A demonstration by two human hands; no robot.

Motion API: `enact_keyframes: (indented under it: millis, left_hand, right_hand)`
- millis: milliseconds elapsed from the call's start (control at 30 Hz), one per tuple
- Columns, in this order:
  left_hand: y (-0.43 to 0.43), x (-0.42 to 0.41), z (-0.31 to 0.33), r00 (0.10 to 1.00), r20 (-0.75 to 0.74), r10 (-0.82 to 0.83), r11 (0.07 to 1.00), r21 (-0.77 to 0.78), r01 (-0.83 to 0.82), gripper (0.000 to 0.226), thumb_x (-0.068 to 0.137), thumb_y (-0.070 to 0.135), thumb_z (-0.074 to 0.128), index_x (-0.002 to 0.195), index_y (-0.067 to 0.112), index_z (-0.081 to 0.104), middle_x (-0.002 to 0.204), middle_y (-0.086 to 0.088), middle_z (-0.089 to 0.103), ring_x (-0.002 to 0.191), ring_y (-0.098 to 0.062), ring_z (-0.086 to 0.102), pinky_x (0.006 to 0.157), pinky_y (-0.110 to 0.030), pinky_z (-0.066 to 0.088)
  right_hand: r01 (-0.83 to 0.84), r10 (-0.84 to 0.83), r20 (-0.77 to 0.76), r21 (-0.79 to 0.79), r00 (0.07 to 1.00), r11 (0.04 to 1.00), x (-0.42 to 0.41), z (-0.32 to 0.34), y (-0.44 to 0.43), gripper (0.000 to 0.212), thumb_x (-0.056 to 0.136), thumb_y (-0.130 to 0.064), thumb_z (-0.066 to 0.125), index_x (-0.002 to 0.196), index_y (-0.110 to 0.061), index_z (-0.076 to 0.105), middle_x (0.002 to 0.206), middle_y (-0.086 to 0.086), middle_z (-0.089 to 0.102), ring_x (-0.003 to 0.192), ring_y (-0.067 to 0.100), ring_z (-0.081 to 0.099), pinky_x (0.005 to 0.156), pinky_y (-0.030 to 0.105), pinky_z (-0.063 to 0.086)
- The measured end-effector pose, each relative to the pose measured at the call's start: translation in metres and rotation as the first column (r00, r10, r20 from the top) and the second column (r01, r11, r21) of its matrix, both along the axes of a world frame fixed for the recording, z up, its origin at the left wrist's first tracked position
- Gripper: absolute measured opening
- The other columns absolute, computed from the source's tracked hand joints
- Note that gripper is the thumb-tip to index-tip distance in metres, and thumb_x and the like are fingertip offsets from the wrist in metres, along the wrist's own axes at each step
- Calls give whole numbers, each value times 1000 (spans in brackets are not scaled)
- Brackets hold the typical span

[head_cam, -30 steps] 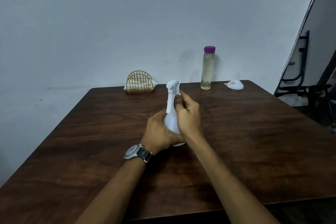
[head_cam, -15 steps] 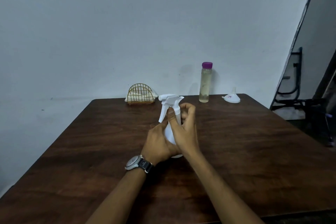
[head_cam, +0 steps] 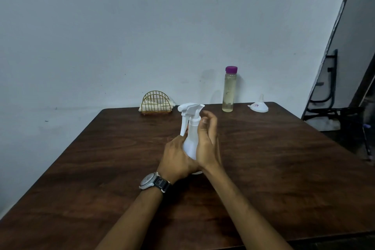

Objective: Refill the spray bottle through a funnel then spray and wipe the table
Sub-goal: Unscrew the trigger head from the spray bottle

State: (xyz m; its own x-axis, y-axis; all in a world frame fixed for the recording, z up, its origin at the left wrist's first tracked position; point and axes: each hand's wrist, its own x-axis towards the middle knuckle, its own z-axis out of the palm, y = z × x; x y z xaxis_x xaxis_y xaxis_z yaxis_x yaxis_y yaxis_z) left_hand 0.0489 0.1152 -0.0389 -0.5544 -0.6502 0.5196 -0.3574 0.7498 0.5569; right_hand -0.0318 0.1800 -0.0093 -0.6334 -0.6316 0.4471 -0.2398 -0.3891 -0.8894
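Our left hand [head_cam: 176, 158] grips the spray bottle [head_cam: 191, 140]. We cannot tell whether our right hand [head_cam: 208, 144] grips its neck. The funnel [head_cam: 260, 107] label beyond is unreadable.

no text could be read. the funnel [head_cam: 261, 109] carried a small sticker [head_cam: 256, 105] with red and blue marks, too small to make out. the watch [head_cam: 149, 180] dial and strap marking were illegible too.

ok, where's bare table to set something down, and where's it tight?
Free: the table right of the right hand, nearer than the funnel; also left of the left hand, nearer than the napkin holder. Tight: centre, where both hands hold the spray bottle, and the back edge, lined with napkin holder, purple-capped bottle and funnel.
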Motion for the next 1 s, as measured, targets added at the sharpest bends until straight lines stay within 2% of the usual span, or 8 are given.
enact_keyframes:
  millis: [167, 233, 367, 533, 700, 767, 867, 1000]
  left_hand:
    - [-3, 0, -4, 1000, 0, -15, 1000, 4, 15, 64, 65, 64, 63, 115, 24, 64, 91, 8, 70, 80, -1, 64, 68, -12, 47]
    - [-3, 1, -4, 1000, -29, -12, 998, 55, 13, 59, 62, 64, 65, 104, 22, 65, 81, 10, 66, 74, 5, 62, 61, -7, 43]
    - [-3, 1, -4, 999, -47, -15, 998, 61, 18, 58, 61, 64, 65, 101, 22, 65, 83, 8, 69, 71, 3, 61, 61, -7, 43]
    - [-9, -2, -9, 999, 18, 27, 1000, 13, -28, 59, 66, 64, 64, 108, 23, 63, 89, 6, 69, 79, -8, 65, 72, -28, 54]
    - [-9, -1, -10, 1000, -21, 10, 998, 58, -9, 53, 62, 63, 67, 99, 25, 64, 79, 12, 65, 73, 5, 62, 60, -7, 43]
    - [-9, -2, -9, 1000, 6, 21, 999, 47, -21, 54, 62, 66, 67, 99, 26, 64, 81, 11, 66, 74, 2, 62, 61, -8, 43]
    - [-9, -2, -10, 1000, 16, 24, 998, 60, -25, 54, 63, 66, 66, 99, 27, 64, 82, 11, 67, 72, 1, 61, 62, -9, 42]
    - [-11, -2, -10, 999, 27, 17, 1000, 25, -18, 61, 68, 66, 66, 115, 28, 61, 92, 10, 69, 77, -2, 63, 65, -6, 41]
  right_hand:
    - [4, -2, -54, 35, 999, 999, -1, -1, 0, 11, 111, -26, 51, 110, -35, 47, 95, -12, 69, 85, -13, 64, 75, 10, 46]
    - [34, -33, -30, 42, 999, 999, -4, -3, -5, 9, 112, -30, 48, 109, -37, 52, 97, -16, 67, 87, -17, 61, 78, 14, 45]
    - [7, -7, -1, 42, 1000, 999, -2, -3, -6, 44, 103, -50, 34, 124, -29, 66, 106, -21, 71, 101, -14, 64, 91, 16, 48]
    - [2, -2, -19, 13, 1000, 1000, -1, 0, 2, 15, 114, -17, 40, 124, -22, 49, 99, -20, 62, 87, -25, 60, 76, 4, 43]
    - [33, -33, -11, 19, 999, 999, -5, -3, -5, 13, 113, -18, 44, 115, -26, 54, 89, -24, 68, 83, -22, 59, 73, 5, 43]
    - [39, -39, -1, 34, 999, 999, -5, -4, -8, 20, 113, -28, 41, 116, -24, 60, 89, -36, 69, 86, -19, 61, 76, 7, 44]
    - [47, -48, 5, 66, 999, 997, -4, -5, -9, 40, 108, -47, 35, 116, -26, 68, 94, -24, 72, 92, -15, 64, 83, 13, 46]
    - [36, -36, 10, 36, 999, 999, -2, -1, -2, 32, 115, -30, 32, 127, -25, 61, 101, -24, 67, 92, -23, 62, 83, 6, 45]
